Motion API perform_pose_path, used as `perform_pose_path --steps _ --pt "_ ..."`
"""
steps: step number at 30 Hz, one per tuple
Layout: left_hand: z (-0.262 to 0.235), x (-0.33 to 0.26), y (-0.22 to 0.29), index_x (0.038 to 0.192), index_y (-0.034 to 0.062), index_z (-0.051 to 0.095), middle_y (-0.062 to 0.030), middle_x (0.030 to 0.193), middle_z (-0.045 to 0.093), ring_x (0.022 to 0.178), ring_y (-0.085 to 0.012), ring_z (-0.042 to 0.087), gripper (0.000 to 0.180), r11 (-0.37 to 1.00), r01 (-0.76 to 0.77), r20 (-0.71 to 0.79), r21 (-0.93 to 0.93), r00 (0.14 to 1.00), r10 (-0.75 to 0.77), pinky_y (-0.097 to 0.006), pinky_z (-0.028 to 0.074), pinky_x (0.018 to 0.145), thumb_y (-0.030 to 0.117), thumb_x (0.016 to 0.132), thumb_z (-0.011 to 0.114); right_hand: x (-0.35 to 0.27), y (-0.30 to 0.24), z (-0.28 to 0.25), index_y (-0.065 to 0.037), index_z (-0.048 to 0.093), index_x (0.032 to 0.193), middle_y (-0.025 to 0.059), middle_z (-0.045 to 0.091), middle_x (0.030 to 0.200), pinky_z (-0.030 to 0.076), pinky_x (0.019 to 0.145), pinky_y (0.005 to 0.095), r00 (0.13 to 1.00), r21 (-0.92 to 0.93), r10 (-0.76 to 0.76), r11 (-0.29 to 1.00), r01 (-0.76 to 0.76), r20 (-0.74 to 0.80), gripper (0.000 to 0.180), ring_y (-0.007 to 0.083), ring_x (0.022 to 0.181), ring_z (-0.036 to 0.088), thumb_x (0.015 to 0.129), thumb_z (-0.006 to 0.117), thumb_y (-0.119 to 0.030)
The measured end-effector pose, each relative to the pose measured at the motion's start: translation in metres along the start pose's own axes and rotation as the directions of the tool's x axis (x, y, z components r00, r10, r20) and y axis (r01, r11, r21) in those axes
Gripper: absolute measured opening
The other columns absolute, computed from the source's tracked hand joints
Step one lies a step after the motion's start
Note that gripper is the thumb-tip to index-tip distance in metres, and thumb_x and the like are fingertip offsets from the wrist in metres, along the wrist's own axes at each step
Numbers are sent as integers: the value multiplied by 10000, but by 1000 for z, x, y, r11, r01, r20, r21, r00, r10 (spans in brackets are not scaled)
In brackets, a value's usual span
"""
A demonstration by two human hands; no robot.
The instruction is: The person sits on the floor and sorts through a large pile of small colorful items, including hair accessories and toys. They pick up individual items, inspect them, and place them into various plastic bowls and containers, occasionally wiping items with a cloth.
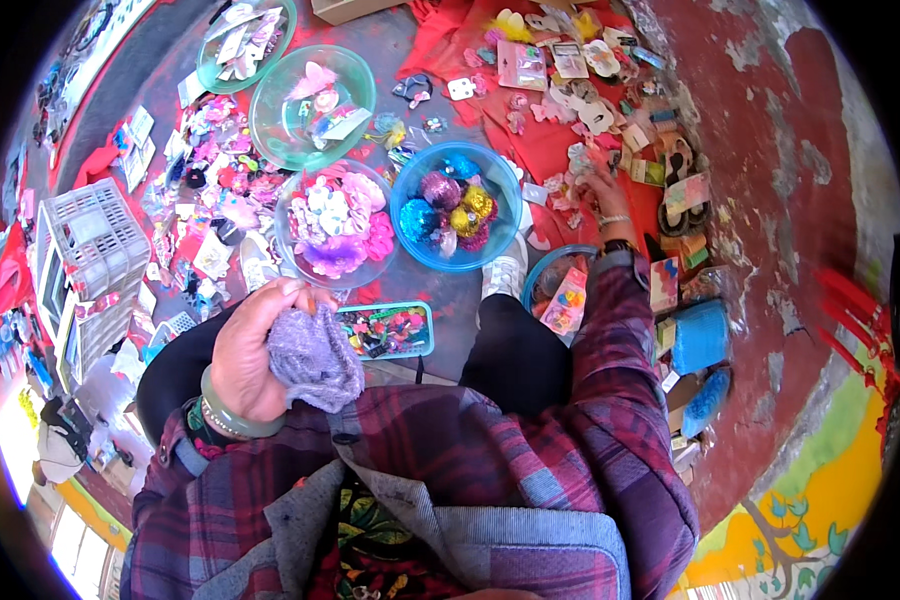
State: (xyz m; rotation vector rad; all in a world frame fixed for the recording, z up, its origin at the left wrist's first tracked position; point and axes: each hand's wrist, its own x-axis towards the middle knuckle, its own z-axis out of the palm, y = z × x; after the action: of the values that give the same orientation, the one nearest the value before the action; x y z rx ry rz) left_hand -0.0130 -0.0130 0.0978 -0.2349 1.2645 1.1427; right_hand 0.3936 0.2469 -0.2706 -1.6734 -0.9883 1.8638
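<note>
My left hand (242, 350) is closed round a crumpled lilac-grey, glittery piece of fabric (320, 362), held above my lap. My right arm stretches away to the right, and my right hand (602, 192) is down among small pale accessories (580, 160) on red cloth. Its fingertips blend into those items, so I cannot make out whether they grip anything. Between my hands stands a blue basin (402, 238) holding glittery baubles (442, 192). Left of it, a clear bowl (288, 248) carries pink, white and purple hair accessories (335, 215).
A teal-edged tray (430, 332) of small colourful pieces lies before my lap. Under my right forearm is a blue bowl (532, 283) with a pink card pack (568, 302). Two green basins (362, 75) stand farther off. Grey plastic crates (95, 235) are at left; packaged goods (685, 195) line the right.
</note>
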Motion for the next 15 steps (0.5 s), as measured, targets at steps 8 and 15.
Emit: perform_pose_path --steps 8,15 --pt "-2 0 -1 761 32 520 -119 866 572 758 -206 555 201 998 39 44 -55 998 -37 -344 460 715 209 850 488 -92 25 -48 -92 549 905 56 586 887 469 684 301 996 651 -82 754 82 -30 169 210 932 559 755 626 -109" --pt "-1 0 -3 760 45 533 -98 864 580 727 -189 563 196 995 76 -8 -58 997 -76 -344 470 694 217 846 498 -85 8 1 -104 514 814 26 566 747 470 632 305 992 561 -8 824 77 -125 148 143 733 561 738 642 -108"
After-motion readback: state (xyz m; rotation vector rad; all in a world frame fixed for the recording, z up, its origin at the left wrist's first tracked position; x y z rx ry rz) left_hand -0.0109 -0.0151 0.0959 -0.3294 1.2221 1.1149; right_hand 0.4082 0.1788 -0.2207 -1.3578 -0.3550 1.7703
